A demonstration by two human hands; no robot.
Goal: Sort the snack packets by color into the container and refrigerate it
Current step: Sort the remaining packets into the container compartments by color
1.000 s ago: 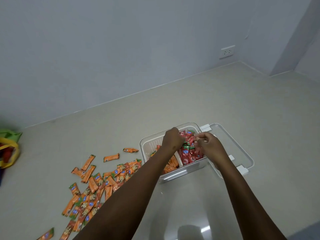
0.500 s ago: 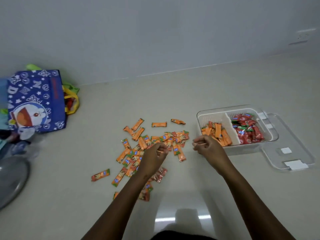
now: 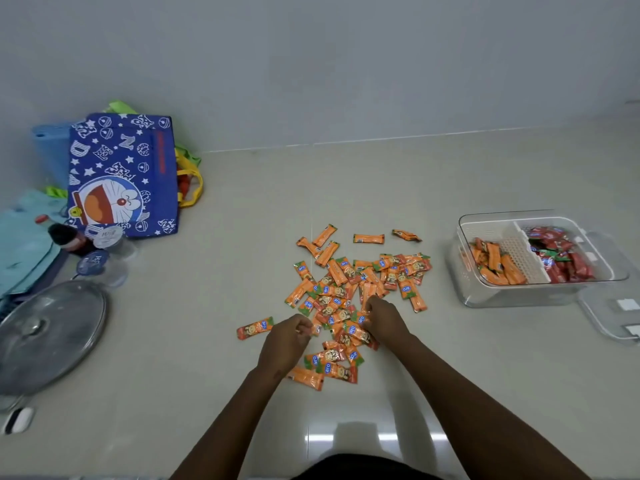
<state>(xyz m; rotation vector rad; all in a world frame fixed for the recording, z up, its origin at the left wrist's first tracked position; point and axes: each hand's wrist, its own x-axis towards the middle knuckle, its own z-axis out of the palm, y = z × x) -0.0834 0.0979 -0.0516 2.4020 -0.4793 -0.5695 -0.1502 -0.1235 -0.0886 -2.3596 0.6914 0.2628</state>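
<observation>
Both hands, left hand [image 3: 287,336] and right hand [image 3: 382,318], curl into the orange packets [image 3: 346,289], maybe pinching some, and a big grab could spill packets before the box [image 3: 519,299].

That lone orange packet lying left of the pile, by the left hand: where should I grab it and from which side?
Judging from its pose, pinch the lone orange packet across its narrow width near the middle, coming straight down from above. It lies flat on the floor, apart from the pile, so both long edges are free. The left hand is nearest; its fingers are curled beside it.
</observation>
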